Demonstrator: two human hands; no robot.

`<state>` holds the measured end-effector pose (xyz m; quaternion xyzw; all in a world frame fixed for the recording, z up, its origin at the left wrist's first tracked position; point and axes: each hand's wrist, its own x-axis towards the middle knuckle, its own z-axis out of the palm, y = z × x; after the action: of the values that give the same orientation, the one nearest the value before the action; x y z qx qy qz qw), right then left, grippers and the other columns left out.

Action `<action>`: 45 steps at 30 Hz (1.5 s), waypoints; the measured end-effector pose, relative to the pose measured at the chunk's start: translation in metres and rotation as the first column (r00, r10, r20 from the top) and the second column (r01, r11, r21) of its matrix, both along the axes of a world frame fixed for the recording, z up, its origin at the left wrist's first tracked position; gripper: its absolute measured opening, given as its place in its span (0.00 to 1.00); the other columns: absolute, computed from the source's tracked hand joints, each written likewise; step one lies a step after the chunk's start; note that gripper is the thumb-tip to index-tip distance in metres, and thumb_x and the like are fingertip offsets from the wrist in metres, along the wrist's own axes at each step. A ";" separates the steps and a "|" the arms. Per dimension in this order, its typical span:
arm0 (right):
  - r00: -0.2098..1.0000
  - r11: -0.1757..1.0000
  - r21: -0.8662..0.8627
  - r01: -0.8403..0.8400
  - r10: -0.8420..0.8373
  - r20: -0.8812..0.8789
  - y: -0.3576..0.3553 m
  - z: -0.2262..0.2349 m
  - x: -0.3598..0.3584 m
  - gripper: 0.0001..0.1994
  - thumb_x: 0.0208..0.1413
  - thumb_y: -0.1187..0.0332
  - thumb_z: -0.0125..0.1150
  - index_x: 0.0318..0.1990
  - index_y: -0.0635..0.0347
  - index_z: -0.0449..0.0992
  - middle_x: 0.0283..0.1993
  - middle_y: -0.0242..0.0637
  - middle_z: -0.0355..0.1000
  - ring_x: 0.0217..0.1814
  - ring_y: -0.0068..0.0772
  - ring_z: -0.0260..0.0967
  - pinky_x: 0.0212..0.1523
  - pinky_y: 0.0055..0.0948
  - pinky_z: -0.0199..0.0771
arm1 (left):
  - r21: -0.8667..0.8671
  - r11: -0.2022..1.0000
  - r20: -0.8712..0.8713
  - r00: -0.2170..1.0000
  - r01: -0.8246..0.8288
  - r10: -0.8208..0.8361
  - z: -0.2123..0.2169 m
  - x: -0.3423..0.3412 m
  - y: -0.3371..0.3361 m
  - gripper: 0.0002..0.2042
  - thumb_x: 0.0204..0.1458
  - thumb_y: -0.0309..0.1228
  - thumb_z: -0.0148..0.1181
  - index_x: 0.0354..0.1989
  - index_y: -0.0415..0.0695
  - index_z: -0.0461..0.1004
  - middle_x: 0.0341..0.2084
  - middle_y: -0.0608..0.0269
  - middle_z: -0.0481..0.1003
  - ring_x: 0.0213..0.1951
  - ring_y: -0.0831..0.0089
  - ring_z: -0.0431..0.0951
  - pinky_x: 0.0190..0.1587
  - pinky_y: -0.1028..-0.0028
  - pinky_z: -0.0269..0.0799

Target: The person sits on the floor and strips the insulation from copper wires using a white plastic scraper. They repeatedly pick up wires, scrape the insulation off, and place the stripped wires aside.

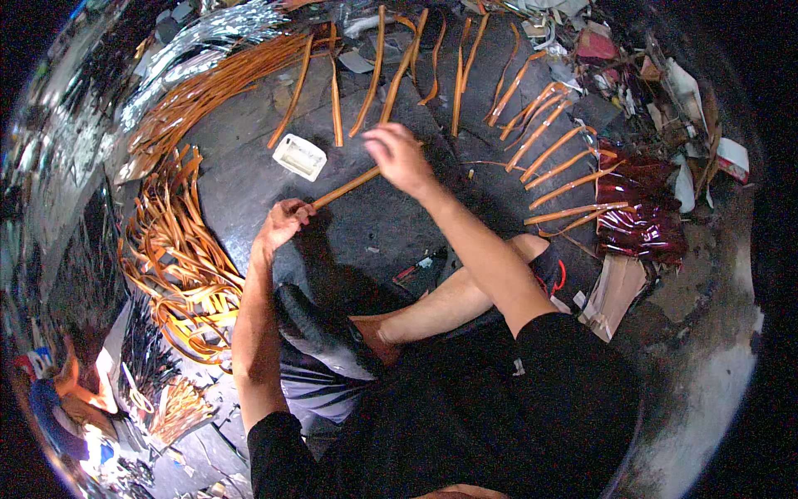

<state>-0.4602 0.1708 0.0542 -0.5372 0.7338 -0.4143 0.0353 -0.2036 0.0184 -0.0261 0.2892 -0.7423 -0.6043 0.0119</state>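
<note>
My left hand (288, 223) is closed on the near end of a flat brown strip (345, 188), which looks like leather or plastic. The strip runs slantwise up to the right over the dark floor and passes beneath my right hand (401, 160). That hand hovers over the strip's far part, slightly blurred, its fingers loosely bent and apart from the strip. A shallow white tray (300, 157) lies just beyond my left hand. Similar brown strips (456, 87) are spread in an arc from the far side round to the right.
A tangled heap of brown strips (179, 258) lies at my left, with a long bundle (224, 83) behind it. Glossy dark red sheets (636, 208) and a cardboard piece (615, 293) are at right. Scissors (137, 391) lie lower left; scraps litter the far right.
</note>
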 end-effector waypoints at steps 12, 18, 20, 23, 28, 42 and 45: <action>0.820 0.737 0.667 -0.105 -0.316 0.478 0.068 0.002 -0.015 0.29 0.66 0.65 0.37 0.71 0.31 0.40 0.19 0.37 0.71 0.12 0.24 0.63 0.14 0.27 0.69 | 0.088 0.995 -0.045 0.999 0.035 -0.031 0.000 0.012 -0.009 0.12 0.54 0.36 0.53 0.36 0.40 0.77 0.24 0.67 0.74 0.26 0.76 0.72 0.31 0.76 0.69; 0.977 0.689 0.694 -0.208 0.117 0.178 0.018 -0.046 0.101 0.30 0.60 0.64 0.47 0.70 0.46 0.49 0.27 0.55 0.74 0.25 0.53 0.74 0.29 0.47 0.76 | 0.151 0.988 0.138 0.990 -0.027 0.006 0.016 0.034 -0.011 0.12 0.55 0.35 0.56 0.38 0.39 0.76 0.24 0.67 0.73 0.27 0.77 0.72 0.31 0.79 0.69; 0.966 0.796 0.546 -0.260 0.220 0.138 0.008 -0.049 0.122 0.28 0.58 0.65 0.51 0.67 0.50 0.56 0.33 0.55 0.75 0.32 0.58 0.75 0.34 0.48 0.76 | 0.179 0.984 0.003 1.000 0.012 -0.013 0.008 0.044 -0.013 0.12 0.56 0.36 0.56 0.39 0.38 0.75 0.24 0.67 0.73 0.27 0.78 0.72 0.31 0.79 0.70; 0.959 0.962 0.072 -0.265 0.254 0.127 -0.007 -0.047 0.124 0.21 0.53 0.66 0.59 0.56 0.55 0.69 0.38 0.49 0.76 0.33 0.54 0.75 0.33 0.47 0.74 | 0.211 0.977 0.013 1.000 -0.007 0.004 -0.001 0.050 -0.011 0.12 0.55 0.37 0.57 0.40 0.40 0.75 0.25 0.67 0.74 0.26 0.78 0.72 0.31 0.78 0.70; 0.895 0.977 0.185 -0.104 0.173 -0.411 -0.042 0.005 0.064 0.14 0.47 0.71 0.60 0.44 0.51 0.74 0.42 0.41 0.62 0.48 0.44 0.60 0.46 0.42 0.60 | 0.136 0.991 0.129 0.991 0.009 -0.027 0.017 0.023 -0.006 0.15 0.57 0.41 0.56 0.40 0.40 0.76 0.26 0.65 0.75 0.25 0.78 0.71 0.29 0.77 0.69; 0.747 0.857 0.494 -0.147 -0.231 0.623 0.044 -0.009 0.057 0.29 0.63 0.68 0.45 0.70 0.45 0.46 0.20 0.37 0.71 0.13 0.24 0.63 0.16 0.29 0.68 | 0.051 0.998 -0.003 1.000 0.031 -0.031 0.006 0.035 -0.012 0.14 0.53 0.32 0.51 0.45 0.39 0.74 0.28 0.64 0.76 0.29 0.77 0.74 0.31 0.76 0.69; 0.872 0.745 0.629 -0.221 -0.138 0.469 0.041 -0.025 0.081 0.31 0.64 0.65 0.42 0.72 0.46 0.38 0.17 0.39 0.71 0.11 0.29 0.64 0.14 0.33 0.69 | 0.030 0.999 -0.008 0.999 0.045 -0.044 0.000 0.043 -0.016 0.15 0.53 0.32 0.50 0.45 0.39 0.74 0.29 0.65 0.77 0.29 0.77 0.74 0.30 0.77 0.70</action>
<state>-0.3796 0.2117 0.0294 -0.3832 0.7864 -0.2458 0.4174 -0.1609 0.0027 -0.0259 0.2707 -0.7395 -0.6164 -0.0034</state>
